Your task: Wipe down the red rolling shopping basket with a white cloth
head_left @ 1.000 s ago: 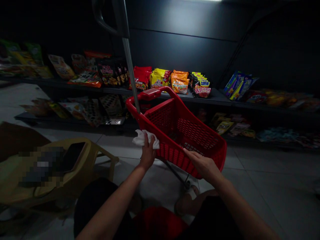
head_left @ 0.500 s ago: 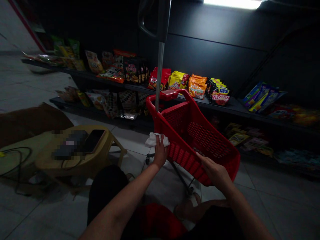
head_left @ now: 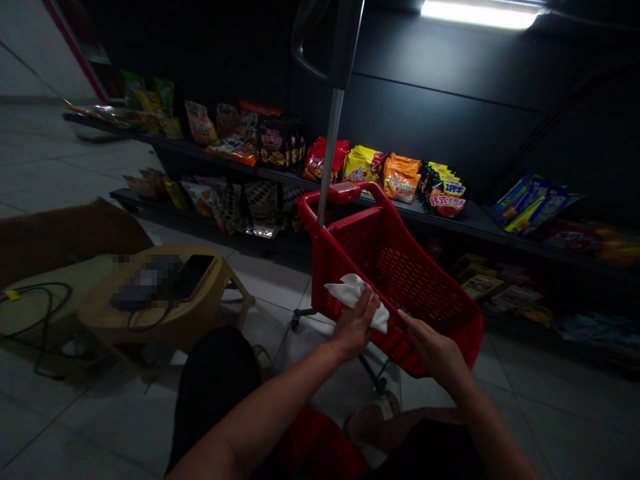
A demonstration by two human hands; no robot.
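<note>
A red plastic shopping cart (head_left: 345,240) stands before me, its basket turned slantwise toward the right. Against the near side wall of the basket, my left hand (head_left: 354,330) presses a white cloth (head_left: 356,293), with the fingers closed over it. Part of the cloth sticks out above and left of the fingers. My right hand (head_left: 435,347) holds the near top rim of the basket, farther to the right; its thumb and some fingertips are hidden. Up from the cart's handle end rises a metal pole (head_left: 331,147) with a dark grip at the top.
Behind the cart runs a dark shelf (head_left: 480,217) with several snack packets (head_left: 360,165). At left, a yellowish plastic stool (head_left: 200,287) bears a phone (head_left: 195,277) and a blurred dark item. A black cable (head_left: 47,313) lies farther left. A lamp (head_left: 480,13) glows above.
My left hand has slid the cloth rightward and a little down along the cart's side, closer to my right hand. The right hand stays on the rim. The view has shifted slightly.
</note>
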